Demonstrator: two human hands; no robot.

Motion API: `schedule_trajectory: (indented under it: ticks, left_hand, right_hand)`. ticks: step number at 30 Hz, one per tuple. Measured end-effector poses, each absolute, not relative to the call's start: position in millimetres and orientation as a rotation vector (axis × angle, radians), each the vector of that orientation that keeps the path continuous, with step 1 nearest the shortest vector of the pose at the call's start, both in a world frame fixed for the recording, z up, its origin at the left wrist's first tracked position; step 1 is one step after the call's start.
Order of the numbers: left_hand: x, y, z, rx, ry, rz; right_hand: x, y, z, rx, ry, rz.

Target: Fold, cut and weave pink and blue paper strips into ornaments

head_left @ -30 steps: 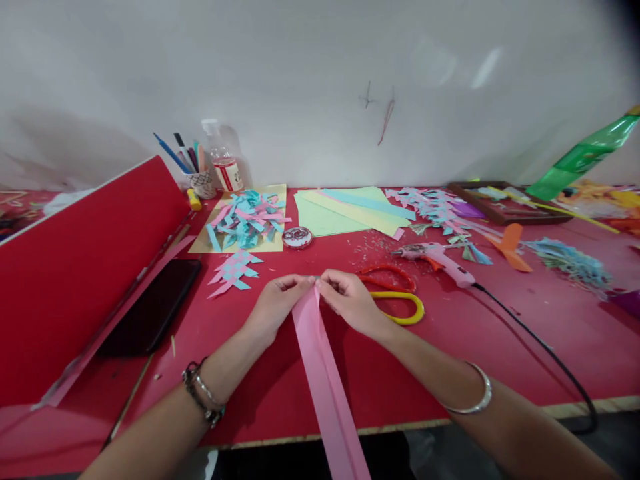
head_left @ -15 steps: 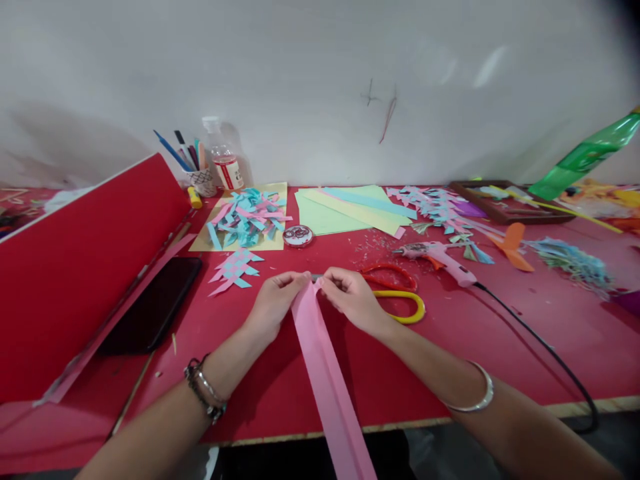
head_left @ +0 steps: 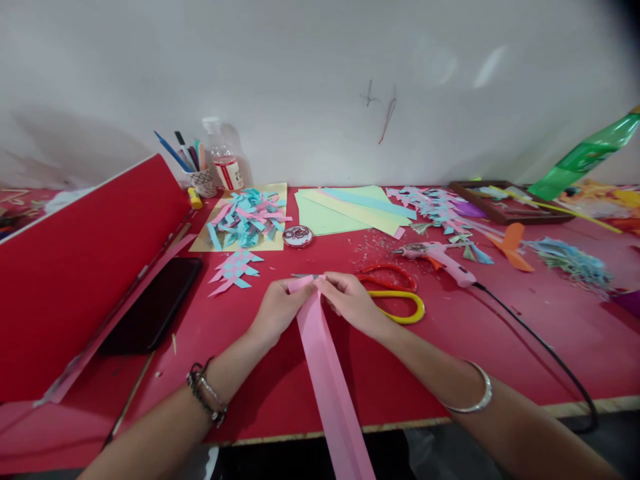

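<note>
From my seat far off, I look down through the head camera at two bare hands busy with one long pink paper strip point(head_left: 335, 393). The left hand point(head_left: 273, 313) is curled in, with its thumb and finger pressed close on the top end of the strip. The right hand point(head_left: 353, 303) is curled up too, and its thumb and finger pinch the same end, right beside the left thumb. Both pinches are tight, with room for just the paper, and the two hands almost meet. The strip runs down from them, over the edge of the red table point(head_left: 260, 407) and out at the bottom of my view. A long crease line shows along it. Up at the top, a short bit of the strip bends off to the left, so I think the step in hand is folding that end. To me, the next move calls for lining up the edges and pressing the bend flat, with one hand holding firm while the other rubs along it. Thin paper can slip or go crooked, so I would want small, soft moves here. The scissors point(head_left: 395, 294) lie just past the right hand, with their red and yellow handles showing, and the fingers hide part of the blades. A small woven pink and blue piece point(head_left: 239, 267) lies flat beyond the left hand.
</note>
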State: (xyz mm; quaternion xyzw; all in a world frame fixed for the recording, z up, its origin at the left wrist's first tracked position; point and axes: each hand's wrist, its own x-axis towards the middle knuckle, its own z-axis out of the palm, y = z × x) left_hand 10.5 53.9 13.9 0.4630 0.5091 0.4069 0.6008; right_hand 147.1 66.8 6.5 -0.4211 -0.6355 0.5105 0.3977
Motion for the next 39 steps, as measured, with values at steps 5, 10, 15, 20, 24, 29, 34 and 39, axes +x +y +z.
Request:
schedule_trajectory:
  ticks: [5,10,15,20,24,29,34,39]
  left_hand:
    - [9.2,56.1,14.0,1.059,1.180,1.007]
    - [9.3,56.1,16.3,1.134,1.245,0.986]
    - [10.2,55.1,16.4,1.214,1.252,1.001]
    - [10.8,54.6,16.9,1.214,1.224,1.001]
    - [8.0,56.9,15.1,1.125,1.208,1.059]
    - [6.7,58.9,14.7,0.969,1.151,1.078]
    - [12.3,53.5,15.9,0.985,1.121,0.910]
    - [12.2,51.9,17.5,1.066,1.234,0.953]
  right_hand:
    - [148.0,64.7,7.2,-1.012,-1.639,1.350]
    - [146.9,64.2,8.7,-1.061,-1.537,1.424]
    - [145.9,65.2,8.2,-1.051,-1.497,1.508]
    - [147.9,65.6,8.2,-1.000,-1.506,1.547]
    - [148.3,66.0,7.9,-1.044,-1.521,1.527]
    - [148.5,68.0,7.2,-1.056,-1.432,1.475]
    - [149.9,69.2,7.5,-1.043,-1.428,1.365]
    - [148.7,66.2,9.8,-1.085,-1.579,1.339]
